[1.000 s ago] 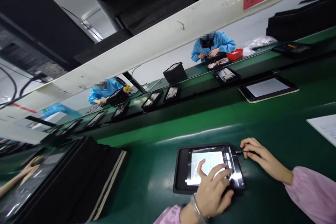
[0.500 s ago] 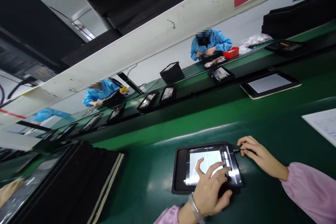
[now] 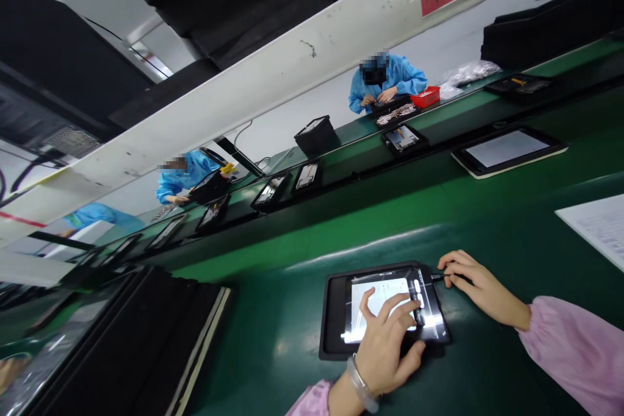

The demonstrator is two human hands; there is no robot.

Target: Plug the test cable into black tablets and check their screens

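A tablet (image 3: 377, 296) with its screen lit lies in a black foam tray (image 3: 332, 322) on the green bench. My left hand (image 3: 387, 341), a pale bangle at its wrist, is over the tablet with spread fingers. Its fingertips are at the screen's right part; whether they touch the glass I cannot tell. At the tablet's right edge my right hand (image 3: 470, 283) has its fingers closed on a thin dark cable (image 3: 439, 277), whose plug end meets the tablet.
A stack of black trays (image 3: 131, 344) stands at left, with another person's hand (image 3: 12, 370) beyond it. Printed paper (image 3: 597, 224) lies at right. A pale-edged tablet (image 3: 509, 151) and several trayed devices line the bench behind. Two people in blue (image 3: 387, 84) work across.
My left fingers have shifted slightly left on the screen. The pale-edged tablet has drifted a little right. The other person's hand at far left has moved lower. My right hand keeps the cable.
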